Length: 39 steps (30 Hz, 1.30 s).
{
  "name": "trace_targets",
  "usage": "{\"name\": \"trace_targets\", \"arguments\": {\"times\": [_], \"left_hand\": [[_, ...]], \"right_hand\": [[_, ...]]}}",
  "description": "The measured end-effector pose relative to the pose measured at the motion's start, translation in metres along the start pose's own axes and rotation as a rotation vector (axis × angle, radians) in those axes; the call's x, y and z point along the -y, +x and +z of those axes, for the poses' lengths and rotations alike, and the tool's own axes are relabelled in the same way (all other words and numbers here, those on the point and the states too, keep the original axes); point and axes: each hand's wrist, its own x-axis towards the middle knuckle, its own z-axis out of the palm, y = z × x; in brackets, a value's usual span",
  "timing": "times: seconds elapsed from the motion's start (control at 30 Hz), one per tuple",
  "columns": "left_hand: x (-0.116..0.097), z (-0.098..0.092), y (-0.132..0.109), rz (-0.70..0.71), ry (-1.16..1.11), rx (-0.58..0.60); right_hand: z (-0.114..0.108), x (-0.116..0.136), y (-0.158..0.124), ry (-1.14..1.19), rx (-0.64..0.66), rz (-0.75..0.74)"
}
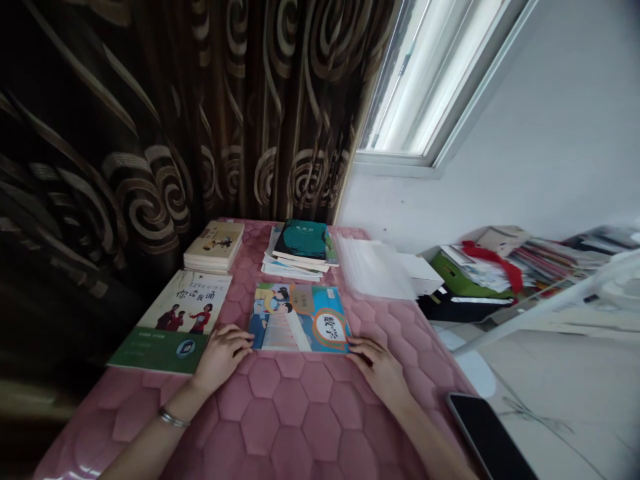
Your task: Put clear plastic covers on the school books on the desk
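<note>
A blue mathematics textbook [303,319] with cartoon children on its cover lies flat on the pink table cover, between my two hands. My left hand [225,353], a bracelet on its wrist, has its fingers bent and closed at the book's lower left edge. At the lower right corner, the thumb and fingers of my right hand [377,367] close on the edge. Just left of my left hand lies a larger white and green book [173,320] with figures on its cover.
A stack of tan books [215,245] stands back left, and a pile topped by a dark teal book [301,240] back centre. Translucent plastic sleeves [373,267] lie right of that. A phone [493,437] rests at the right edge. Beyond the table are a green bag [455,277] and papers.
</note>
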Motion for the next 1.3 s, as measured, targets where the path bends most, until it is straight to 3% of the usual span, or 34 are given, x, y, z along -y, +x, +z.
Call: {"name": "trace_targets", "arguments": {"times": [0.23,0.4,1.1,1.3], "left_hand": [[-0.002,-0.003,0.002,-0.213,-0.137,0.0],[-0.003,-0.004,0.003,-0.278,-0.166,0.032],[0.001,0.002,0.001,-0.308,-0.232,0.084],[-0.013,-0.005,0.005,-0.178,-0.058,0.11]], "right_hand": [[0.002,-0.002,-0.003,0.064,-0.025,0.082],[0.002,-0.006,-0.004,0.121,0.022,0.104],[-0.001,-0.002,-0.004,0.058,0.026,0.112],[-0.004,0.002,-0.004,-0.071,0.012,0.009]]}}
